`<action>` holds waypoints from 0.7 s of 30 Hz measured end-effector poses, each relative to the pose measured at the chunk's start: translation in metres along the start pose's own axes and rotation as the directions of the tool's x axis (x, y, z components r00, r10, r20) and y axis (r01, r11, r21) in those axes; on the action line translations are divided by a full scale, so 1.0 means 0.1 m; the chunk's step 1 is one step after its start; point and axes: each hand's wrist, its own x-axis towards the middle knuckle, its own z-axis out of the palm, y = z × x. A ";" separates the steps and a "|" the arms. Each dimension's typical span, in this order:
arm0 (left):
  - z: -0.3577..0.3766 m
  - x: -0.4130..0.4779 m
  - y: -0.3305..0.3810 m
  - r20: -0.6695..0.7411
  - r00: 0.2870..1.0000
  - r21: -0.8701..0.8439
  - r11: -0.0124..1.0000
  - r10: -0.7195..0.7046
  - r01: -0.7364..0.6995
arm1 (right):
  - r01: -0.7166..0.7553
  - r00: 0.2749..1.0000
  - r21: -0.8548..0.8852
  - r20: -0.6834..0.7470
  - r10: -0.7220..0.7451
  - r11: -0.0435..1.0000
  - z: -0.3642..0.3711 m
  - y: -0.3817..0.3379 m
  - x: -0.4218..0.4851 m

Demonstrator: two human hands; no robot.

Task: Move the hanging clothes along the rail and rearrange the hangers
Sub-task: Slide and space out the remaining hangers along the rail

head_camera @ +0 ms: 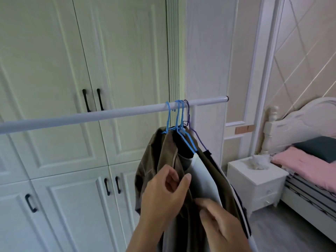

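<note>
Soft, light clothes (181,179) bunch at the rail's (91,116) three-o'clock end. Left hand (161,195) pinches fabric; right hand (221,222) fingers curl narrowly on cloth. Better hold: the hanger hooks (179,113).

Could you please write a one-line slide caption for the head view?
Both hands, left and right, part clothes bunched on hangers near the white rail's end.

Soft even daylight — wide-angle edge bending
</note>
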 end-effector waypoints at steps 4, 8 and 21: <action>0.15 -0.04 -0.03 0.020 0.998 0.113 0.992 -0.057 0.054 | 0.121 0.978 -0.047 -0.167 -0.128 0.991 -0.07 0.00 -0.09; 0.14 0.00 -0.05 0.010 0.994 0.120 0.987 -0.109 0.107 | 0.336 0.810 -0.164 -0.453 -0.373 0.928 -0.12 -0.04 0.09; 0.12 -0.03 -0.13 -0.153 0.983 0.246 0.959 -0.105 0.140 | 0.022 0.979 -0.410 -0.175 -0.103 0.912 0.23 -0.41 0.74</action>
